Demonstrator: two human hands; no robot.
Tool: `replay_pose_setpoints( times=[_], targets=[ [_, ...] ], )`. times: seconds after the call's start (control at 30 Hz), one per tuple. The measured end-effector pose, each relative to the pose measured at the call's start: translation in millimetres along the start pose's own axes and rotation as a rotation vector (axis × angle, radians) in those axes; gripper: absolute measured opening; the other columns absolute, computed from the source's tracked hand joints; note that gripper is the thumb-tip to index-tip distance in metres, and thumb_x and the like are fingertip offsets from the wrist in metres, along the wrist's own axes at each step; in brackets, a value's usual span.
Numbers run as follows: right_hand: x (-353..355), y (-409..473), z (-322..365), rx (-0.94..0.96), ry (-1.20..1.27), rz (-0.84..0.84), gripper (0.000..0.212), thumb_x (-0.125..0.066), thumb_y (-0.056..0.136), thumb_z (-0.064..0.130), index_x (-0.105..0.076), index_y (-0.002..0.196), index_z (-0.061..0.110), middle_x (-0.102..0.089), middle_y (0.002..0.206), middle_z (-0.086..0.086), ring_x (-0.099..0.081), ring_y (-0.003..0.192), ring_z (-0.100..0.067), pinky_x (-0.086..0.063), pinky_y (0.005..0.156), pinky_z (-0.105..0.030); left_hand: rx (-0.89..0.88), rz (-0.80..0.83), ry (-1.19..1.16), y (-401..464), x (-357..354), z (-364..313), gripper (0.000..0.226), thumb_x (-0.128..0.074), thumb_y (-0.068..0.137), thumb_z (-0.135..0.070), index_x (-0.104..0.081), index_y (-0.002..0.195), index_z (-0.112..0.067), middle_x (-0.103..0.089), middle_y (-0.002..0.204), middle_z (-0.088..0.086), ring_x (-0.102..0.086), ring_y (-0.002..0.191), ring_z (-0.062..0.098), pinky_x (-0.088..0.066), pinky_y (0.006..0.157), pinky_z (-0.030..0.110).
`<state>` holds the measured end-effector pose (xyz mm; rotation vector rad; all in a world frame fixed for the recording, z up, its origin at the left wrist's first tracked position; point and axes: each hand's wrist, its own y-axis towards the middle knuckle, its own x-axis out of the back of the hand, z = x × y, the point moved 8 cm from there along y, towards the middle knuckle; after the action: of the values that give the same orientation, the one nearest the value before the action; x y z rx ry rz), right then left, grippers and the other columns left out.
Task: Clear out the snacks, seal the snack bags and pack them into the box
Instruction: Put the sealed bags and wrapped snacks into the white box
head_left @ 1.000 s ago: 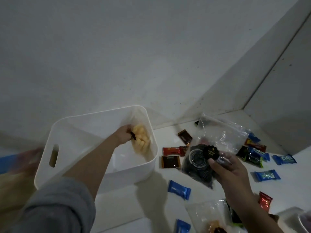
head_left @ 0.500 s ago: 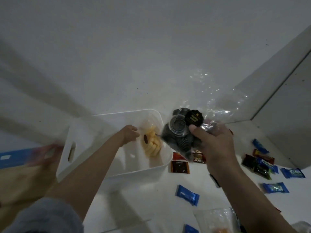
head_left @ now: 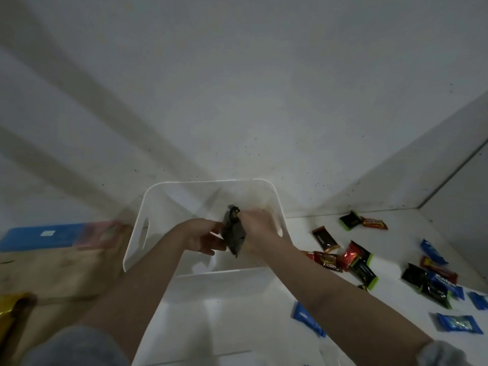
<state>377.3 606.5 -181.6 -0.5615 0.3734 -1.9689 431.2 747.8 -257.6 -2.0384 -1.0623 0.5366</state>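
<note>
While the left hand (head_left: 203, 237) lies open against it, the dark snack bag (head_left: 233, 235) hangs inside the white box (head_left: 277, 204), pinched by the right hand (head_left: 257, 228); loose snacks (head_left: 353, 260) litter the bench's (head_left: 396, 233) right side.

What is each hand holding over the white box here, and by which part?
The right hand grips the bag of dark snacks by its upper right side, inside the white box. The left hand is open against the bag's left side.
</note>
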Motion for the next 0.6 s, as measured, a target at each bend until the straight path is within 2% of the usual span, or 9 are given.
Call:
replay_pose_setpoints(
  times=[0.1,0.13,0.2,0.3,0.33,0.4,0.47,0.53,0.6],
  targets=[
    [-2.5,4.1,-1.4,-0.015,-0.033,0.039,0.009,-0.054,0.081,0.016,-0.060,0.080,0.009,-0.058,0.071,-0.007,-0.058,0.071,-0.025,-0.048,0.062,-0.029,0.015,-0.126,-0.040,12.3,4.6,-0.4,0.029,-0.060,0.092,-0.024,-0.049,0.112,-0.006,-0.065,0.086,0.012,-0.063,0.076,0.021,-0.047,0.078,0.037],
    [-2.9,6.0,-0.1,0.000,-0.060,0.044,0.007,-0.053,0.081,0.015,-0.058,0.079,0.011,-0.057,0.070,-0.006,-0.057,0.070,-0.024,-0.048,0.060,-0.029,0.018,-0.146,-0.053,15.6,4.6,-1.3,0.030,-0.060,0.092,-0.024,-0.050,0.114,-0.006,-0.065,0.085,0.012,-0.063,0.075,0.020,-0.047,0.080,0.038],
    [-2.0,9.0,4.2,0.035,-0.095,0.040,0.006,-0.050,0.081,0.012,-0.056,0.081,0.011,-0.053,0.068,-0.004,-0.052,0.063,-0.019,-0.039,0.050,-0.024,0.041,-0.153,-0.036,21.5,-0.7,-2.9,0.036,-0.057,0.094,-0.025,-0.051,0.123,-0.005,-0.064,0.083,0.013,-0.063,0.073,0.021,-0.047,0.084,0.039],
    [5.1,14.1,5.8,0.070,-0.100,0.005,0.007,-0.049,0.080,0.011,-0.056,0.080,0.011,-0.054,0.072,-0.005,-0.051,0.064,-0.020,-0.037,0.051,-0.025,0.058,-0.161,0.009,30.8,-9.8,-5.9,0.041,-0.053,0.096,-0.026,-0.050,0.131,-0.005,-0.061,0.083,0.012,-0.061,0.074,0.021,-0.046,0.090,0.040],
    [8.5,14.4,6.3,0.081,-0.116,0.000,0.010,-0.050,0.080,0.012,-0.059,0.084,0.012,-0.058,0.078,-0.006,-0.053,0.068,-0.020,-0.039,0.053,-0.026,0.058,-0.166,0.022,33.3,-11.3,-6.7,0.043,-0.054,0.096,-0.027,-0.049,0.132,-0.005,-0.061,0.088,0.012,-0.061,0.077,0.021,-0.046,0.091,0.041],
    [14.0,14.3,7.6,0.109,-0.151,0.016,0.028,-0.052,0.083,0.016,-0.061,0.109,0.013,-0.063,0.103,-0.006,-0.058,0.087,-0.021,-0.043,0.059,-0.024,0.054,-0.167,0.075,35.8,-13.3,-9.0,0.049,-0.060,0.093,-0.030,-0.047,0.134,-0.005,-0.060,0.108,0.014,-0.061,0.094,0.025,-0.046,0.089,0.042],
    [20.9,12.6,11.6,0.136,-0.147,0.015,0.048,-0.054,0.086,0.019,-0.048,0.133,0.015,-0.056,0.126,-0.006,-0.055,0.110,-0.024,-0.047,0.079,-0.026,0.061,-0.178,0.136,35.6,-12.3,-10.0,0.056,-0.063,0.090,-0.031,-0.043,0.136,-0.005,-0.053,0.129,0.016,-0.057,0.113,0.028,-0.045,0.090,0.044],
    [26.5,6.8,17.1,0.179,-0.139,0.016,0.055,-0.054,0.087,0.019,-0.040,0.140,0.015,-0.048,0.138,-0.006,-0.049,0.122,-0.025,-0.043,0.095,-0.029,0.068,-0.178,0.159,31.0,-13.2,-10.4,0.060,-0.063,0.090,-0.033,-0.041,0.137,-0.004,-0.048,0.137,0.017,-0.053,0.118,0.029,-0.043,0.096,0.045],
    [32.8,-5.8,23.8,0.252,-0.131,0.021,0.056,-0.054,0.088,0.019,-0.039,0.141,0.015,-0.045,0.143,-0.005,-0.045,0.129,-0.023,-0.037,0.098,-0.028,0.046,-0.189,0.189,21.7,-16.6,-15.2,0.059,-0.062,0.091,-0.035,-0.042,0.137,-0.004,-0.047,0.139,0.016,-0.052,0.119,0.028,-0.040,0.101,0.044]
  ],
)
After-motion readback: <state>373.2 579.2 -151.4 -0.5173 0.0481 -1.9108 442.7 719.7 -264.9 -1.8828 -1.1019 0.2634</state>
